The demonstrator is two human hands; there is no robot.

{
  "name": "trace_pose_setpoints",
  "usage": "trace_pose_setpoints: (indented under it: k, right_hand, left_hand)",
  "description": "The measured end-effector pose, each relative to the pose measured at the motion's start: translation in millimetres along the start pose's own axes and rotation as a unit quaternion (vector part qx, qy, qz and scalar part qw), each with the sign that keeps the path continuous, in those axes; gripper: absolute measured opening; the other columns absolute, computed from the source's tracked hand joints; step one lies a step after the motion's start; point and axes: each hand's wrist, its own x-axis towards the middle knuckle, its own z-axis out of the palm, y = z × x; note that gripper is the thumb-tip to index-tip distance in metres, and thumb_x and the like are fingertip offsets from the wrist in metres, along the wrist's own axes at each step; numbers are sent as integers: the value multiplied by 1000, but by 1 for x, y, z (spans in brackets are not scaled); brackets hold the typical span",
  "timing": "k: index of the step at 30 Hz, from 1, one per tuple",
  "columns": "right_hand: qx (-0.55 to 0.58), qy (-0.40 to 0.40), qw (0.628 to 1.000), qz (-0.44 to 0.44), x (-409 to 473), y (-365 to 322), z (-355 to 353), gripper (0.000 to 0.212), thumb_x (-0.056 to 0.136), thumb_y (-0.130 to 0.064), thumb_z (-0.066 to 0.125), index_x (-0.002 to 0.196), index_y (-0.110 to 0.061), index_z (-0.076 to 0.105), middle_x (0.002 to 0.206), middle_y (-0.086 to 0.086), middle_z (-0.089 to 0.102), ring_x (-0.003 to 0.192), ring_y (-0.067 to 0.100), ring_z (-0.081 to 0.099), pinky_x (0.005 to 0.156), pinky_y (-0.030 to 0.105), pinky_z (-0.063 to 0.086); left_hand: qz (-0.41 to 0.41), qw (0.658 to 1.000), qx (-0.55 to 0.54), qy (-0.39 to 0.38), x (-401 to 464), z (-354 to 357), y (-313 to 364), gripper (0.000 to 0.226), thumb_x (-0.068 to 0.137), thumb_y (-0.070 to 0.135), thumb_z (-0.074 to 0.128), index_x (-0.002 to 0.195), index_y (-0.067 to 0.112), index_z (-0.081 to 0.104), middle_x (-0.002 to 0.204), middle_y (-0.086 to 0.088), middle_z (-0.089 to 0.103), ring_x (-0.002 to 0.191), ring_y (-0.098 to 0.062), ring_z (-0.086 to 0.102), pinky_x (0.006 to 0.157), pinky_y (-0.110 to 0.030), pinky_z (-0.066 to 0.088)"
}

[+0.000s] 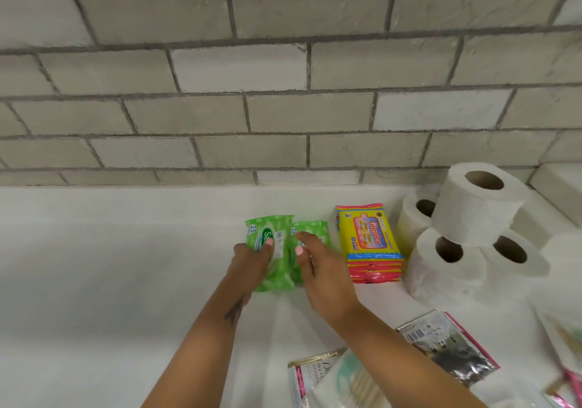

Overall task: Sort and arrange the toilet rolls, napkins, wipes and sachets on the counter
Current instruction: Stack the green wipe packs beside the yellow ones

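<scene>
Glossy green wipes packs, flat and crinkled, under left hand.

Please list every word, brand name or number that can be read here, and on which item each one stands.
"Giggles": top yellow wipes pack.
"10 wipes": same pack, below the brand.
"15": left green wipes pack.
"15", partly hidden: right green wipes pack.
"Sa...": left green pack, rest covered by the left hand.
Sachets: barcode and print too blurred.

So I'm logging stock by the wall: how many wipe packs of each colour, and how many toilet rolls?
Green wipe packs: 2
Yellow wipe packs: at least 1, on a stack I can't count
Toilet rolls: 4 in view
Total: at least 7
</scene>
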Motion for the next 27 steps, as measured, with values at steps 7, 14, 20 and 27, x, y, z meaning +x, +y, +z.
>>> trace_pose_setpoints:
  k: [7, 14, 20, 27]
  right_hand:
    - [-160, -155, 975, -6, -2, 6, -6, 52, 92, -22, 55, 141, -18, 37, 157, 6, 19, 137, 23, 36, 107, 31, 34]
    - [-258, -195, 946, 26, 3, 5, -11, 67, 85, 9, 42, 146, -15, 26, 158, 8, 10, 137, 27, 34, 102, 34, 37]
    - [-326, -168, 930, 34, 10, 6, -9, 56, 87, 6, 45, 140, -3, 30, 149, 17, 28, 136, 29, 29, 104, 36, 38]
    - [-356, -171, 917, 51, 13, 1, -6, 47, 87, 4, 47, 133, 2, 37, 138, 23, 39, 129, 33, 38, 100, 38, 41]
  left_hand:
    - [25, 988, 137, -60, 11, 35, 16, 37, 98, 6, 37, 131, -8, 44, 130, -24, 52, 99, -28, 55, 56, -19, 39]
    - [36, 960, 271, -56, 20, 41, 14, 33, 94, 10, 42, 124, 2, 52, 130, -15, 52, 120, -32, 50, 93, -33, 44]
    - [91, 966, 234, -57, 20, 44, 13, 28, 92, 15, 42, 119, 7, 48, 119, -19, 53, 108, -35, 55, 83, -36, 45]
    - [133, 956, 254, -63, 16, 47, 10, 40, 92, 23, 45, 132, 26, 44, 122, -15, 53, 111, -37, 51, 96, -44, 45]
